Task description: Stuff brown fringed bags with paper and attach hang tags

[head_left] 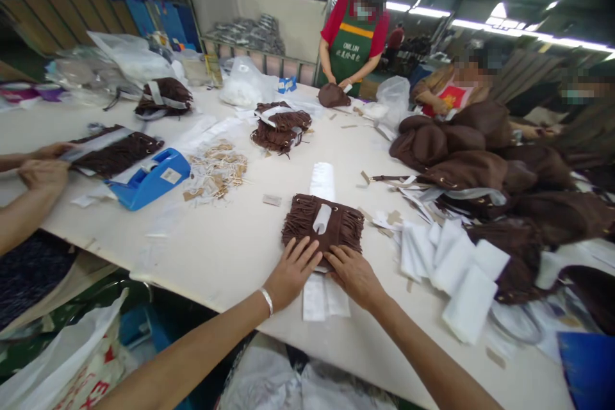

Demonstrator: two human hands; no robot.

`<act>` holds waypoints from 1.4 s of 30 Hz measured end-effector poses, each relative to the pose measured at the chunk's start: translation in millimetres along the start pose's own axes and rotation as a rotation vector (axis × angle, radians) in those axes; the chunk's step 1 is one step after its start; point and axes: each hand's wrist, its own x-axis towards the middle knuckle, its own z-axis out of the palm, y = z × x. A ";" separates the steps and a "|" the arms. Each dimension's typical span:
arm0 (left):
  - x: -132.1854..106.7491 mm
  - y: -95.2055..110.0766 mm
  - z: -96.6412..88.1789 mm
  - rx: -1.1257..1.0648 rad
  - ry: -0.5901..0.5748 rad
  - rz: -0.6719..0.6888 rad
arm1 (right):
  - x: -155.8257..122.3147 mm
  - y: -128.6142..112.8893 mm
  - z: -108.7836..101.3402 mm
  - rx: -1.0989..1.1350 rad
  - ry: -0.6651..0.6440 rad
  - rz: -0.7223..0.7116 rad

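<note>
A dark brown fringed bag (pixel 307 210) lies flat on the table before me, a small white wrap (pixel 321 219) on its middle. My left hand (pixel 294 269) rests on the bag's near edge, fingers stretched out flat. Beside it, my right hand (pixel 353 272) also presses on that edge with its fingers extended. Under the bag runs a strip of white paper (pixel 324 298), showing at the near side and again beyond the far edge.
A blue tape dispenser (pixel 154 179) and a heap of tags with strings (pixel 218 170) are on the left. A co-worker's hands (pixel 45 166) touch another fringed bag there. Brown bags (pixel 461 170) and folded white paper (pixel 456 256) are piled at right. A person in a green apron (pixel 354 51) stands opposite.
</note>
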 end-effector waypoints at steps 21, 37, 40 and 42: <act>-40.7 21.5 4.3 -0.520 0.123 -0.489 | 5.5 3.6 13.1 -0.214 0.012 -0.112; 17.6 -22.7 32.5 -0.698 0.391 -1.021 | 1.9 19.4 32.0 -0.172 0.041 -0.108; 16.6 -27.0 28.5 -0.705 0.379 -1.010 | 2.3 20.7 31.7 -0.165 0.036 -0.103; 17.6 -26.7 26.9 -0.692 0.374 -1.055 | 2.0 20.4 31.2 -0.162 0.031 -0.097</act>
